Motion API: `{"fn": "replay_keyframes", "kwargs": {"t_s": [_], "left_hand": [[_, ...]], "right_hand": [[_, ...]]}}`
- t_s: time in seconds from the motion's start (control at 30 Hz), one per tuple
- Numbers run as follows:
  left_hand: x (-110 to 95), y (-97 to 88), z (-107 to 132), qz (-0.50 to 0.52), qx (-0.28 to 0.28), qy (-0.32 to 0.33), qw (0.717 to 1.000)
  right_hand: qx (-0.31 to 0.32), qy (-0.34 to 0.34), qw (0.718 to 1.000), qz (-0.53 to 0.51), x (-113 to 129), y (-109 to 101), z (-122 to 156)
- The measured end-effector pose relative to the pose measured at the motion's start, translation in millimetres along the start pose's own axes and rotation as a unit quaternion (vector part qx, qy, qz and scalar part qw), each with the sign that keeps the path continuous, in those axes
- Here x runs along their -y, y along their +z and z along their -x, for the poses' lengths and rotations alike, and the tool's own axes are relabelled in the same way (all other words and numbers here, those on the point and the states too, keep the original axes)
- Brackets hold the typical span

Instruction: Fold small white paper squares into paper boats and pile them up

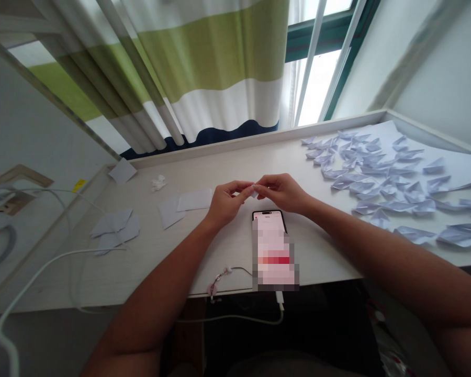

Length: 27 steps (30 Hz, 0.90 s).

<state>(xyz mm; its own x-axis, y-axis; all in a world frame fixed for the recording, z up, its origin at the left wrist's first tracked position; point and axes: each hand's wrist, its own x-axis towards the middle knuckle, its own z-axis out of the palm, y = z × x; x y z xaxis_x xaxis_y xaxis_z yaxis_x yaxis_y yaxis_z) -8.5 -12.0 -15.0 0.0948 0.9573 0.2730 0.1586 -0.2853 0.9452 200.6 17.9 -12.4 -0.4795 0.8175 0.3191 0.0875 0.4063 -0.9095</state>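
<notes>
Between my two hands, over the middle of the desk, is a small folded piece of white paper [254, 191], mostly hidden by the fingers. My left hand [228, 201] pinches it from the left with thumb and fingertips. From the other side my right hand [279, 189] grips the same paper, fingers curled and closed. Just below the hands lies a phone [272, 235] with its screen lit. Flat white paper sheets [195, 199] rest to the left of my left hand. Many folded paper boats [377, 167] spread over the right side of the desk.
More paper squares [120, 228] lie at the left, one [122, 171] by the back corner. Crumpled white paper [158, 183] sits nearby. A white cable [58, 256] crosses the left edge; a charging plug [280, 298] and beaded strap [220, 275] hang by the phone. A raised rim [220, 141] borders the desk.
</notes>
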Motion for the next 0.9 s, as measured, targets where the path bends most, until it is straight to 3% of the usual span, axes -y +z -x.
{"fn": "replay_keyframes", "kwargs": {"t_s": [0.23,0.47,0.67,0.8,0.9], "left_hand": [[-1.5,4.2,-0.6,0.007,-0.020,0.017,1.000],[-3.0,3.6,-0.7,0.048,-0.066,0.028,0.996],[-7.3,1.7,1.7,0.046,-0.015,-0.002,0.999],[-9.8,3.9,4.7,0.027,0.014,0.023,0.999],[-10.2,5.9,6.1,0.013,0.003,0.036,0.999]], "right_hand": [[-0.024,-0.018,0.999,0.039,7.6,3.8,2.0],[-0.091,-0.015,0.996,-0.015,7.7,5.4,-0.5],[-0.120,0.001,0.989,-0.088,7.4,5.5,-1.8],[-0.116,0.004,0.989,-0.094,9.9,8.5,-0.3],[-0.115,0.001,0.988,-0.100,12.4,10.0,0.3]]}}
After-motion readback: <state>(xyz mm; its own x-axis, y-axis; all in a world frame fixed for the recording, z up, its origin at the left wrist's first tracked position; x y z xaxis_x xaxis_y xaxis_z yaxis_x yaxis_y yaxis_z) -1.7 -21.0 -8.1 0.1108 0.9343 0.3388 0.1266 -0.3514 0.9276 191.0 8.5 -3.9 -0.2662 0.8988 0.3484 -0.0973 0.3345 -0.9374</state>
